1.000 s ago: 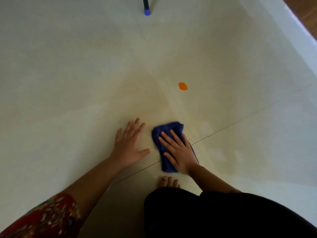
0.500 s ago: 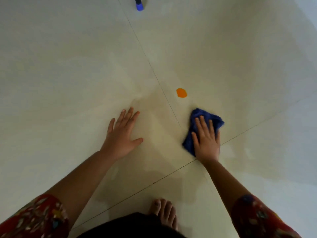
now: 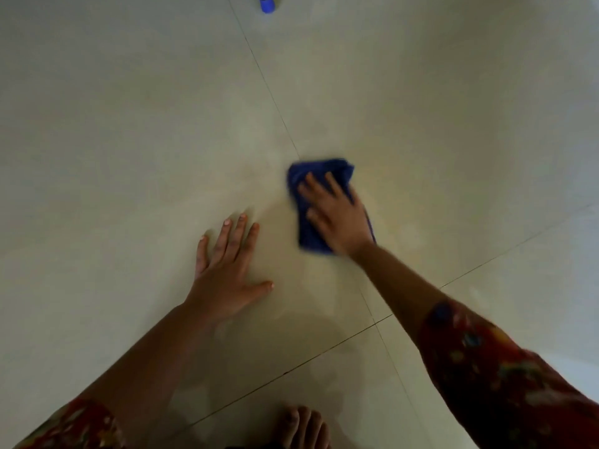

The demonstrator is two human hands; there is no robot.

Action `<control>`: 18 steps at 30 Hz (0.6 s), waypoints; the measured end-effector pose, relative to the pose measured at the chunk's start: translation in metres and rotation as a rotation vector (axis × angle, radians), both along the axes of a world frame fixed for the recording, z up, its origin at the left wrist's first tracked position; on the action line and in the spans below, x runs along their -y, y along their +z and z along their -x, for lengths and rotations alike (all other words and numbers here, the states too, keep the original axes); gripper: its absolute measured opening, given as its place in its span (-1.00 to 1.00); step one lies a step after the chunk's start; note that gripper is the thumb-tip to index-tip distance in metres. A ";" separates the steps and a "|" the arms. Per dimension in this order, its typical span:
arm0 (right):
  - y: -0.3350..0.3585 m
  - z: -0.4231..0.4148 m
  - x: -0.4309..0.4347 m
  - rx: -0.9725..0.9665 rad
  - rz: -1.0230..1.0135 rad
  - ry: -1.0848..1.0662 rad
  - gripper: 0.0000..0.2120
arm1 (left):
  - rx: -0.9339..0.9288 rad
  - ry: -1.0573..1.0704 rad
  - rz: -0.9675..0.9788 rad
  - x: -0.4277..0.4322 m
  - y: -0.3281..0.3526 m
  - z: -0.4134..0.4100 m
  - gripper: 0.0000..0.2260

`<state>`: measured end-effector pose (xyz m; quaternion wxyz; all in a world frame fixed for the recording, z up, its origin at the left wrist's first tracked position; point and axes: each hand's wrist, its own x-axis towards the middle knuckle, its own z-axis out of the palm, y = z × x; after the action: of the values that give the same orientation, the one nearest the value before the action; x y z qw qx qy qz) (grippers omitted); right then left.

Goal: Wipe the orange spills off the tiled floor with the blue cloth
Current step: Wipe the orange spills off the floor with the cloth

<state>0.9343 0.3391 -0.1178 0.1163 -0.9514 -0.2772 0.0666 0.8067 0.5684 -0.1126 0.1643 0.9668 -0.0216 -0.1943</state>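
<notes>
Right now the right hand (image 3: 337,218) is lying flat on the blue cloth (image 3: 311,234), fingers spread and palm pressing down, so the cloth is being held against the tiled floor (image 3: 129,124) rather than gripped. Cloth and hand are sitting just right of the frame's centre, at about one o'clock from the left hand (image 3: 227,273). The cloth is folded into a rough rectangle; its far edge is touching the dark grout line (image 3: 259,69) that is running away toward twelve o'clock, and its near corner is poking out from under the wrist. Both are slightly blurred.

The left hand is resting palm down on the bare tile, fingers splayed and thumb pointing toward three o'clock, holding nothing. It is lying near the cloth but apart from it.

No orange mark is showing on the tiles; whether any is lying under the cloth cannot be told. A faint damp sheen is showing on the tile around the cloth.

At six o'clock, a bare foot (image 3: 304,426) is standing on the floor at the bottom edge. Red patterned sleeves (image 3: 505,384) are covering both upper arms. At twelve o'clock, a small blue cap-like thing (image 3: 267,6) is sitting on the floor, cut off by the frame. No containers are showing.
</notes>
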 end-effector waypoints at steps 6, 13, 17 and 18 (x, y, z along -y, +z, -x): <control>0.000 0.003 0.100 -0.015 0.192 -0.393 -0.42 | 0.001 0.017 0.030 0.002 0.002 0.000 -0.08; -0.002 -0.037 0.000 0.078 -0.054 -0.350 -0.56 | 0.050 0.011 -0.034 0.004 -0.001 0.003 -0.10; 0.002 0.060 -0.024 0.039 -0.041 -0.004 -0.56 | 0.088 -0.003 -0.030 0.005 -0.002 0.005 -0.09; 0.004 0.082 -0.012 -0.006 -0.024 0.003 -0.55 | 0.080 -0.003 -0.032 0.005 -0.003 0.004 -0.09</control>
<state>0.8519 0.3510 -0.1140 0.1285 -0.9493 -0.2791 0.0661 0.8028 0.5636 -0.1153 0.1477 0.9763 -0.0264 -0.1558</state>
